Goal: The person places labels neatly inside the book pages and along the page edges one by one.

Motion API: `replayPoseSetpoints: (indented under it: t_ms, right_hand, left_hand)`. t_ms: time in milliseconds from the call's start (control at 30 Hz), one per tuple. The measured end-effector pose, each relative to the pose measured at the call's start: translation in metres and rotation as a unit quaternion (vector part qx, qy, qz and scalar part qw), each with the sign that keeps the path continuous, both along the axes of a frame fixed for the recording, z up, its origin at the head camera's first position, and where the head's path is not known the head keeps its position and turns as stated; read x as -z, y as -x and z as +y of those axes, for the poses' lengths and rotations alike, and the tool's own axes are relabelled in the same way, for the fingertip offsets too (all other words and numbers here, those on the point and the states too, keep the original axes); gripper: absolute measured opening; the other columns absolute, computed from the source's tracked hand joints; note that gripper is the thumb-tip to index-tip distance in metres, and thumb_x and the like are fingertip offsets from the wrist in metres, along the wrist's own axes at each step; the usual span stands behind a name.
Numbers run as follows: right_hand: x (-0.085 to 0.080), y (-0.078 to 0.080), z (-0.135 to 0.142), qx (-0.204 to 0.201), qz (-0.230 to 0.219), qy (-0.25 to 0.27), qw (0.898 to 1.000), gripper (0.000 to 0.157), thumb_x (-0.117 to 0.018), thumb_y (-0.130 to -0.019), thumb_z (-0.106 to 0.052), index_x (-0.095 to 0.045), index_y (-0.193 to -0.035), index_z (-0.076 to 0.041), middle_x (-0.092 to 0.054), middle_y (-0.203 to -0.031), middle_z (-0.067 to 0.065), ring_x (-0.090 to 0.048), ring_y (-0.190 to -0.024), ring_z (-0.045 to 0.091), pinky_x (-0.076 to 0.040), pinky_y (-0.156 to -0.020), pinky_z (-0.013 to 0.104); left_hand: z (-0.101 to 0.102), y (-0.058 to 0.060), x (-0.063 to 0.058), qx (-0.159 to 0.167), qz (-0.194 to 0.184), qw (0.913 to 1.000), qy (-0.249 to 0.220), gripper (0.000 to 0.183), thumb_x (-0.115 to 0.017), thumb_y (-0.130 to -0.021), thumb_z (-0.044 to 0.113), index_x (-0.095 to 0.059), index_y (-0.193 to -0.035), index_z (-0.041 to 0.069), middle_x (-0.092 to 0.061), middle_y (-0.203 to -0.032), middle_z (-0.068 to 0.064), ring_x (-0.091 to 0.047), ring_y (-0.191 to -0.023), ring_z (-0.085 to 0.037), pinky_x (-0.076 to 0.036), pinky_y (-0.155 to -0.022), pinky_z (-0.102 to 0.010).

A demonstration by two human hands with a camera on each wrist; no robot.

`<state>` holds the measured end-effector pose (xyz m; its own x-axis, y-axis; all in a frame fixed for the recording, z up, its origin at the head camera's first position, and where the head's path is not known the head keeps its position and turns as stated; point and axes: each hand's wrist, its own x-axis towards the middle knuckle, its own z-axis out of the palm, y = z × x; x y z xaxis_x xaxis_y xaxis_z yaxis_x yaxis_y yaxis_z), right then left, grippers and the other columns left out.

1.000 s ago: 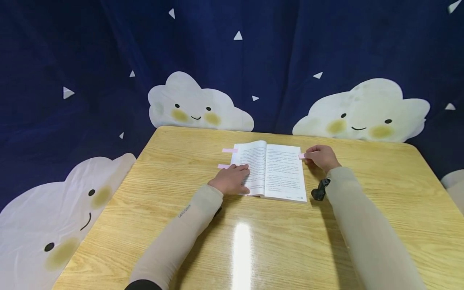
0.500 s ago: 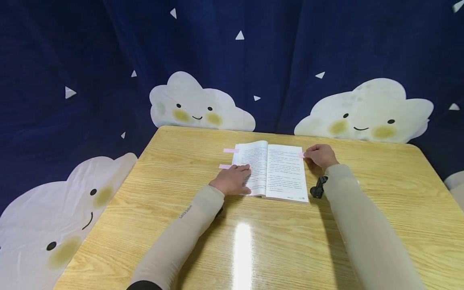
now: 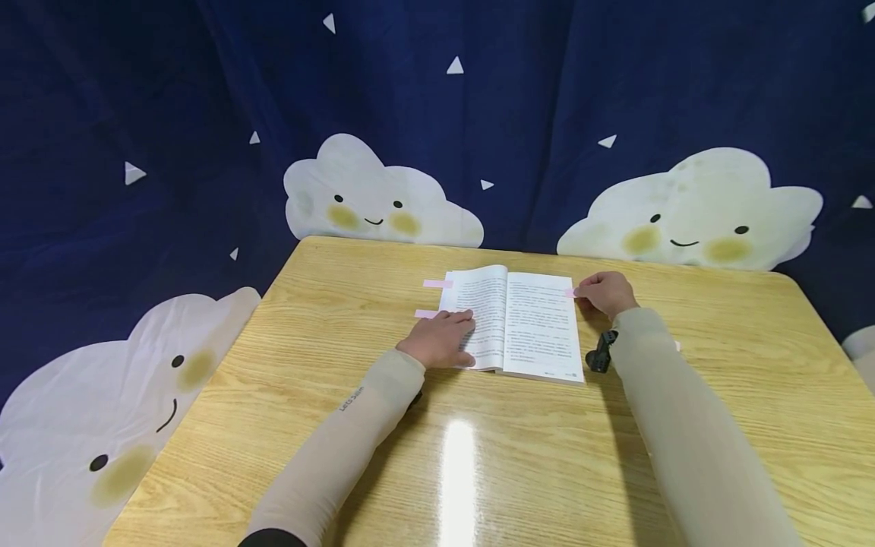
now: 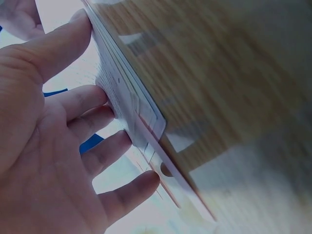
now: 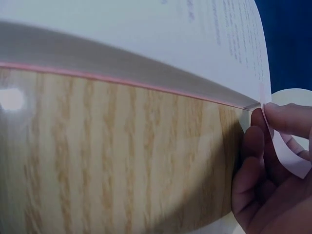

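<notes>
An open book [image 3: 543,327] with printed pages lies on the table. The left hand [image 3: 437,339] rests on the left page with its fingers spread and fairly straight; in the left wrist view its fingertips [image 4: 146,183] are at the page edge. At the upper outer edge of the right page, the right hand [image 3: 606,293] pinches a pink sticky tab [image 5: 291,158] between thumb and fingers. One end of that tab overlaps the page, and its other end curves out past the thumb. Two pink tabs, an upper one [image 3: 437,284] and a lower one [image 3: 427,314], stick out from the left side.
The wooden table [image 3: 369,273] reaches back to a dark blue curtain [image 3: 410,83] printed with clouds and triangles. A small pale piece [image 3: 677,346] shows beside the right sleeve, mostly hidden by it. Black wrist straps or cameras [image 3: 601,351] sit at the sleeves.
The right hand and forearm have shifted slightly, uncovering a small pale piece beside the sleeve. Its pinch on the sticky tab continues. The left hand keeps its place on the page.
</notes>
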<state>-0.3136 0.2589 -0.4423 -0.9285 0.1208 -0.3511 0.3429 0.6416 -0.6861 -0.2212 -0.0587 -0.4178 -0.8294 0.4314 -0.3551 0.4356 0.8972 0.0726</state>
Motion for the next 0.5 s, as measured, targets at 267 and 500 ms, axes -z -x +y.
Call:
replayPoseSetpoints:
  t_ms: [267, 500]
  right_hand:
    - [0.0001, -0.0023, -0.0039, 0.003, 0.003, -0.02, 1.0, 0.033, -0.064, -0.094, -0.028, -0.066, -0.113, -0.001, -0.067, -0.096, 0.009, -0.06, -0.088, 0.023, -0.047, -0.076, 0.032]
    - [-0.0055, -0.0052, -0.0089, 0.0, 0.006, -0.05, 0.999, 0.034, -0.069, -0.091, -0.032, -0.068, -0.106, -0.001, -0.067, -0.089, 0.007, -0.058, -0.085, 0.023, -0.046, -0.072, 0.031]
  left_hand:
    - [-0.0004, 0.0008, 0.0015, -0.002, -0.002, 1.0, -0.008, 0.071, -0.062, -0.094, 0.05, -0.036, -0.155, 0.024, -0.025, -0.166, 0.008, -0.033, -0.15, -0.023, -0.041, -0.111, -0.05]
    - [-0.0006, 0.0022, 0.0016, 0.0, -0.005, 1.0, -0.005, 0.072, -0.061, -0.094, 0.052, -0.035, -0.155, 0.024, -0.024, -0.166, 0.008, -0.032, -0.15, -0.024, -0.041, -0.111, -0.05]
